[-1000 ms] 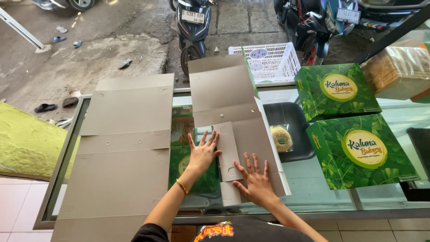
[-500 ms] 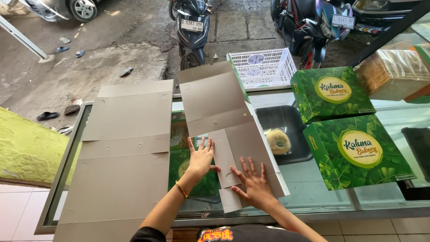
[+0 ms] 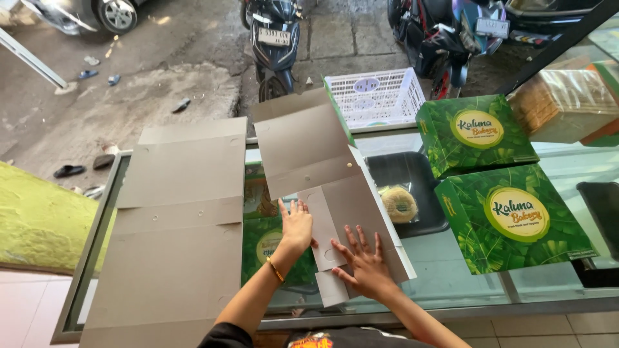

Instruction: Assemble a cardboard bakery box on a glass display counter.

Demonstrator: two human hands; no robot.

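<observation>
Both our hands lie flat with fingers spread: left hand [image 3: 297,225] and right hand [image 3: 367,263] press the unfolded box [image 3: 325,187] against the glass counter [image 3: 451,248], holding its creases down. Beside it, a bigger cardboard sheet [image 3: 177,219] lies flat.

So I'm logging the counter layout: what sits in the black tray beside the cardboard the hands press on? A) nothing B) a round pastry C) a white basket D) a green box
B: a single round pastry lies in the black tray, right of the cardboard under both hands.
</observation>
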